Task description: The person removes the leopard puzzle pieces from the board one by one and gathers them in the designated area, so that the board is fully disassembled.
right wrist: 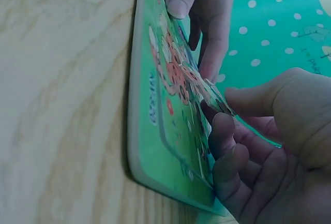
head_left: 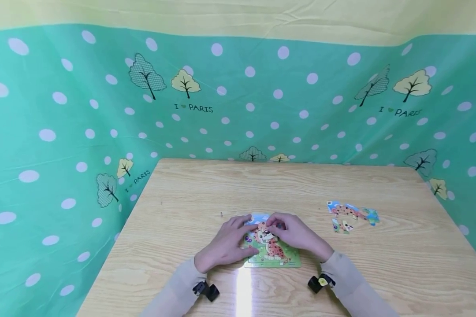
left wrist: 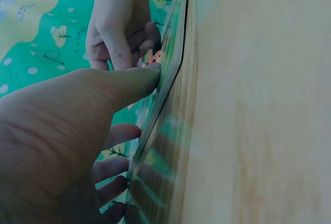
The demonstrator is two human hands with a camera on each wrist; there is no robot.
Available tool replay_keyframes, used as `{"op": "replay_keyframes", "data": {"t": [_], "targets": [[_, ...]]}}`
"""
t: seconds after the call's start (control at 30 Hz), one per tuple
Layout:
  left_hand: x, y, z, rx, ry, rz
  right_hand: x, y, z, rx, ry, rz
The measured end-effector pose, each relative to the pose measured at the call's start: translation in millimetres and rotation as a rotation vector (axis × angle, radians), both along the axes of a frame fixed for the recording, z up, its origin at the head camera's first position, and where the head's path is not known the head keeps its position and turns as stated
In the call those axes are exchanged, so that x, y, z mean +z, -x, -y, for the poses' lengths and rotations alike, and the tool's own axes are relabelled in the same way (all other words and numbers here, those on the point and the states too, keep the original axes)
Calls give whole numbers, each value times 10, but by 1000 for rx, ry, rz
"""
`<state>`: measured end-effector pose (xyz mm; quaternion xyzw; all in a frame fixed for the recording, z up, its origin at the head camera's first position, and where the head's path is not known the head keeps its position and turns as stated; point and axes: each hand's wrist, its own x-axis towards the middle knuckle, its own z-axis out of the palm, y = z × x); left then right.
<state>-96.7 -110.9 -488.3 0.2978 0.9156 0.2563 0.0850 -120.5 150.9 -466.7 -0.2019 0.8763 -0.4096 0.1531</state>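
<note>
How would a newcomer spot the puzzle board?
On the wooden table, find the left hand and right hand close together. The puzzle board lies flat between and partly under them, showing a spotted animal on green. Unlike the smaller loose pieces to its right, it is one large, round-cornered panel.

The surface [head_left: 174, 207] is pale wood, its grain running mostly left to right. Around the middle of its width, toward the near side, a puzzle board [head_left: 295, 264] lies flat, with green along its near edge. Well to the right and slightly farther, loose puzzle pieces [head_left: 343, 210] printed in blue and spotted orange lie close together. A bright reflection streaks the wood just near of the board.
</note>
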Motion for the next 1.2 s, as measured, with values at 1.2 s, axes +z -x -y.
{"op": "replay_keyframes", "data": {"t": [1.2], "targets": [[-1,-4,-6,8,3,-2,67,41,-396,-112,80,85]]}}
